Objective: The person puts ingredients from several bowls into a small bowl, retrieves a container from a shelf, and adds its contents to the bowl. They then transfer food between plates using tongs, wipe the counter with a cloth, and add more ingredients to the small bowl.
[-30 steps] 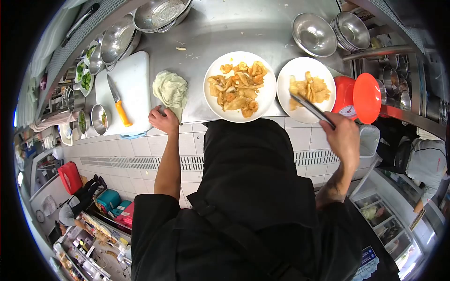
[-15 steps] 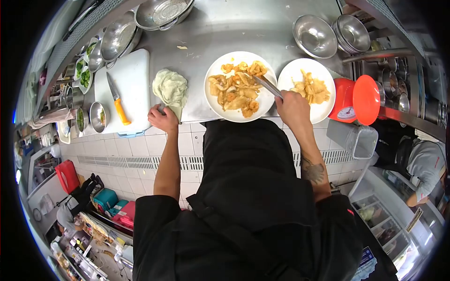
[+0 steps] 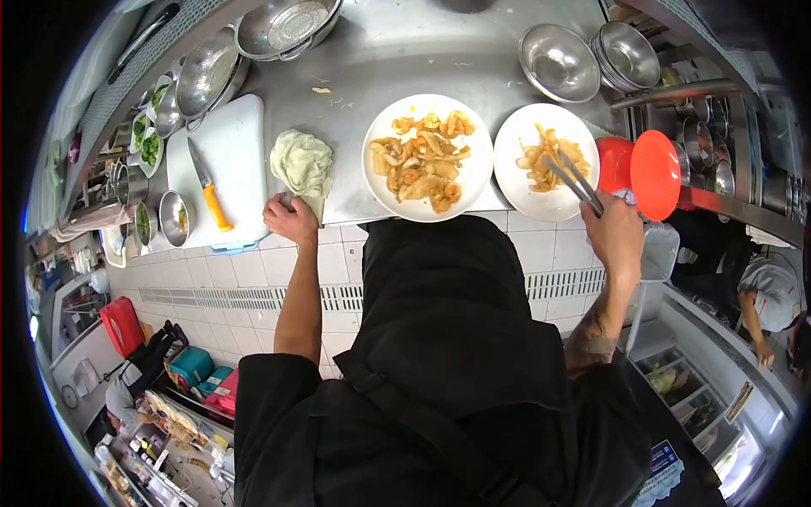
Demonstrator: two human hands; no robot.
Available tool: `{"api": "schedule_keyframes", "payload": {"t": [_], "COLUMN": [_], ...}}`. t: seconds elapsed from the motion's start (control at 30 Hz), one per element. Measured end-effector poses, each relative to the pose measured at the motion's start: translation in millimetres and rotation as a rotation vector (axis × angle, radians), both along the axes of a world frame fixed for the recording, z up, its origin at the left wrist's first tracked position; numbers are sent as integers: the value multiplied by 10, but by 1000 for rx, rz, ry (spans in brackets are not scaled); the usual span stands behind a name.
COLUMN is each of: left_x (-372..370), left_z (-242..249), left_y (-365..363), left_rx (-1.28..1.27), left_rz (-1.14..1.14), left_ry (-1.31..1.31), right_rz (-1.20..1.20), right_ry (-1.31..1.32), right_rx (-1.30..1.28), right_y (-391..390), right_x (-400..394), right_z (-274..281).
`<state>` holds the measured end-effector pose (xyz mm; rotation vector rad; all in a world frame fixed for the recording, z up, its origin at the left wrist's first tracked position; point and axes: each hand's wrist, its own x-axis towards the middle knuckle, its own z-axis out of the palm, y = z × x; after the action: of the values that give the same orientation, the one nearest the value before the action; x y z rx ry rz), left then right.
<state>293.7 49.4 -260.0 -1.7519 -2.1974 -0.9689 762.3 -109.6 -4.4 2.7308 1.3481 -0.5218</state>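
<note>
My right hand (image 3: 614, 232) holds metal tongs (image 3: 579, 188), whose tips reach over the pale fried pieces (image 3: 549, 156) on the right white plate (image 3: 517, 196). A larger heap of golden fried pieces (image 3: 422, 160) lies on the left white plate (image 3: 376, 190), in front of my body. Down at the counter's edge, my left hand (image 3: 291, 221) is closed around a small dark grey object, mostly hidden, just below a crumpled pale green cloth (image 3: 302, 160).
To the left, a white cutting board (image 3: 245, 160) carries a knife with an orange handle (image 3: 217, 209) and a small metal bowl (image 3: 174, 218). A red scale (image 3: 614, 165) stands right of the plates. Metal bowls (image 3: 559, 63) sit at the back right. Other people work farther off.
My right hand has moved right with the tongs, from the left plate to over the right plate. My left hand stays by the cloth.
</note>
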Motion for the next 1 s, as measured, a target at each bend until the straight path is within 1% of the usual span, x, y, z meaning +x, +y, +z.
{"api": "schedule_keyframes", "payload": {"t": [0.03, 0.1, 0.17, 0.23, 0.3, 0.33, 0.4, 0.43, 0.53, 0.6, 0.67, 0.73, 0.77, 0.87, 0.93, 0.97, 1.0], "left_x": [1, -29, -43, -26, -38, -45, -44, -53, -24, -30, -48, -54, -54, -33, -51, -52, -40], "left_z": [5, -11, -44, -20, -29, -33, -38, -39, -14, 0, -27, -44, -41, -20, -46, -50, -32], "left_y": [-1, 11, 18, 11, 14, 18, 20, 19, 12, 12, 16, 9, 13, 15, 10, 15, 14], "left_rx": [-16, -30, -2, -7, -2, 1, 12, 12, 27, 18, 15, 8, 3, -8, -6, -2, 2], "left_rz": [4, 3, -14, -13, -10, -8, -14, -5, -18, -14, -26, -18, -23, -5, -13, -7, -9], "left_ry": [-4, 0, 8, 6, 18, 20, 15, 15, 6, 4, 13, 1, -9, -11, -13, -9, -6], "right_rz": [1, 148, 252, 384, 498, 500, 607, 616, 637, 554, 437, 306, 230, 187, 151, 146, 197], "right_ry": [1, 0, 72, 54, 81, 82, 92, 92, 50, 35, 24, 16, 25, 10, -79, -81, -44], "right_rx": [3, 132, 108, 103, 101, 104, 70, 70, 45, 61, 127, 124, 58, 0, -28, -27, 75], "right_y": [62, 257, 546, 877, 1159, 1257, 1401, 1407, 1318, 1093, 781, 472, 359, 151, 231, 315, 420], "right_x": [-11, -115, -296, -548, -723, -760, -838, -837, -748, -574, -423, -272, -188, 33, 128, 110, 4], "right_z": [-28, -86, -248, -431, -490, -567, -682, -708, -635, -580, -253, 107, 209, 5, -246, -248, -243]}}
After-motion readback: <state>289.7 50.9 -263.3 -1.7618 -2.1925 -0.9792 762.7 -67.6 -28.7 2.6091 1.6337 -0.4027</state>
